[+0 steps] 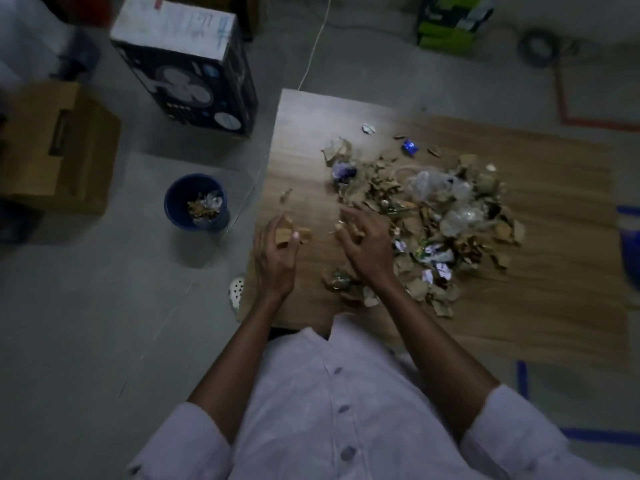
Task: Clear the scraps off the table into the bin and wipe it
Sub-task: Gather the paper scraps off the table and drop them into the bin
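Observation:
A heap of scraps [429,216], dry brown leaves, clear plastic and shiny wrappers, covers the middle of the wooden table [554,271]. My left hand [277,254] is at the table's left edge, fingers curled round a few brown scraps [289,233]. My right hand [363,240] lies over the near left part of the heap with fingers spread, touching leaves. A blue bin [195,202] stands on the floor left of the table and holds some scraps.
A dark fan box [194,74] stands on the floor behind the bin. A cardboard box [52,147] is at far left. A green box [450,22] and a coiled cable [540,46] lie beyond the table. Something blue [630,251] is at the right edge.

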Motion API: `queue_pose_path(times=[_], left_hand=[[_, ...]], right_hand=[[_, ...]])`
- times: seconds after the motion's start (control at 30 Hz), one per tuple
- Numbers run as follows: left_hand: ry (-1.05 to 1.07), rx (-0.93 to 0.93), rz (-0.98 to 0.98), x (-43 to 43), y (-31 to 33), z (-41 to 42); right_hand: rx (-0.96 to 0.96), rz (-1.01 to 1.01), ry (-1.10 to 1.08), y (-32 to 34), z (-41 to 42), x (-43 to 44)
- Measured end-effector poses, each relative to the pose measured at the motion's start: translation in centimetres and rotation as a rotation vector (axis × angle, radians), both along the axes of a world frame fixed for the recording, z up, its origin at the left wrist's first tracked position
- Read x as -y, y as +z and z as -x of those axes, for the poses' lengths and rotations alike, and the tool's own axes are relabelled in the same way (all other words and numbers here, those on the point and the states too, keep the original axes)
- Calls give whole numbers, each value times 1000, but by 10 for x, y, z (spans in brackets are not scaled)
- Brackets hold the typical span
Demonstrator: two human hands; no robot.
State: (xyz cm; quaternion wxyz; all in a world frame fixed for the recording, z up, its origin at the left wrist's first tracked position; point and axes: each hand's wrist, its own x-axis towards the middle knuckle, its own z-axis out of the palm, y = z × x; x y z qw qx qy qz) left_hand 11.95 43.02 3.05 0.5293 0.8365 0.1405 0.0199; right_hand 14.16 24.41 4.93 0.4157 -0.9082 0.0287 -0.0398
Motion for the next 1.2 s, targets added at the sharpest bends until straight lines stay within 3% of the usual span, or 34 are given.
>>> queue_pose_path(times=[0.1, 0.2, 0.37, 0.5, 0.57, 0.67, 0.77, 0.87, 1.0, 1.2], left_hand=[[-10, 47, -118, 18, -18, 21], [6, -9, -146, 31, -37, 5], [-175, -164, -466, 66, -67, -24], [-409, -52, -399, 120, -80, -25], [-451, -85, -259, 139, -76, -24], [-383, -39, -74, 144, -58, -16], [-278, 166, -154, 125, -50, 5], [-170, 132, -120, 96, -59, 27], [-75, -40, -204, 64, -74, 13], [-51, -99, -354, 64, -85, -86]], right_hand=[[2, -51, -202, -9, 38, 37], [-64, -48, -194, -26, 61, 54], [-117, -110, -256, -39, 82, 70], [-81, -58, -289, -48, 100, 83], [-57, 62, -240, -52, 113, 86], [-63, 357, -48, -64, 135, 78], [35, 573, 227, -83, 136, 58], [9, 674, 313, -98, 109, 45], [-42, 696, 141, -90, 66, 45], [-31, 410, -142, -58, 33, 43]])
